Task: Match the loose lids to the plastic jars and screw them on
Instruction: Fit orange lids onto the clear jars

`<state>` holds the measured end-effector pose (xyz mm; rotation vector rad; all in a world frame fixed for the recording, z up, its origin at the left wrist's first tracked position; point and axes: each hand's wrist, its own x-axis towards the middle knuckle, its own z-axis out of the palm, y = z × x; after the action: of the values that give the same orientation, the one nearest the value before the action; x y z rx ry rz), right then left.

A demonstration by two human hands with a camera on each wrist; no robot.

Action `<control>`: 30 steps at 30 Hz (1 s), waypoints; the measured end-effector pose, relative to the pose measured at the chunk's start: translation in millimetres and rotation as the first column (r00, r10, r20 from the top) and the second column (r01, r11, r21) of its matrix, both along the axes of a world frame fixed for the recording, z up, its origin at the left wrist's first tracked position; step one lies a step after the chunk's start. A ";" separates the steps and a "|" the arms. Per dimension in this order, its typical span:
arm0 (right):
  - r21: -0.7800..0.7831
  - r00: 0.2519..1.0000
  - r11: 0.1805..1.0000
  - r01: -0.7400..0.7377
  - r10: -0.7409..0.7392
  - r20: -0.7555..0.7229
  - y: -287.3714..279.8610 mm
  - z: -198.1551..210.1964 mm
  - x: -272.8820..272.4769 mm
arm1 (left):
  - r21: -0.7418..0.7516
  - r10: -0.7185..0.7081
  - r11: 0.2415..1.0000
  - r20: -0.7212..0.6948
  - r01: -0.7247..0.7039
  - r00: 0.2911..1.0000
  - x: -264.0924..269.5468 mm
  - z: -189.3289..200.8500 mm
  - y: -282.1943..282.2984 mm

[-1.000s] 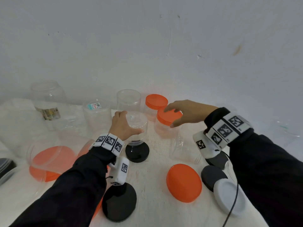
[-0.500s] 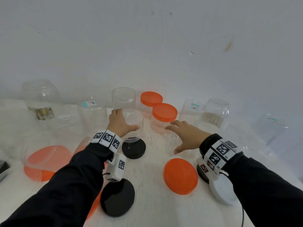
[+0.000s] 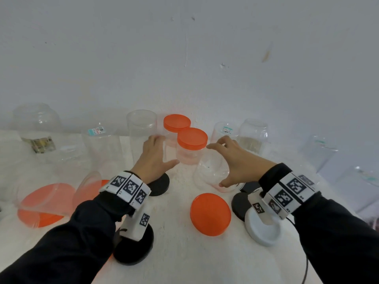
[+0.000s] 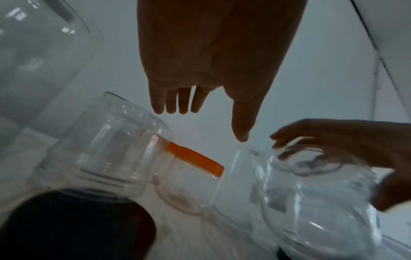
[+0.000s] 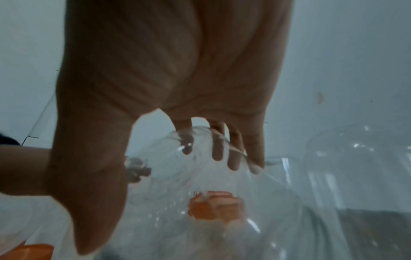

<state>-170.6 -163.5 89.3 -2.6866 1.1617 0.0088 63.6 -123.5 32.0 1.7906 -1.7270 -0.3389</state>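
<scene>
Clear plastic jar (image 3: 212, 173), lidless and seemingly mouth-down, stands mid-tabletop (image 3: 176, 253) under the right hand (image 3: 235, 160), whose fingers curl over its top while the thumb hooks its near wall. The left hand (image 3: 152, 158) hovers spread and empty over another clear inverted jar (image 4: 106, 149) on a black round lid (image 3: 159, 184). The thin slippery wall could buckle or slip when lifted, knocking the orange-lidded jar (image 3: 191, 146) just behind. Picking the loose orange round lid (image 3: 210, 214) may mismatch and cross-thread.

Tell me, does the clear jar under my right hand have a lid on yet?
No lid yet. The right hand grips a clear jar with no lid on it; the loose orange lid lies on the table beside it.
</scene>
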 end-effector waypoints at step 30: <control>-0.336 0.989 0.942 -0.018 0.066 0.132 29.7 8.3 -97.4 | 0.574 -0.589 0.729 0.249 0.373 0.768 -104.5 -32.9 32.6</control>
<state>-268.0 -133.8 97.6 -2.9422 1.1511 -0.4028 -40.9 -90.8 -0.9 1.7904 -2.6403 -0.7247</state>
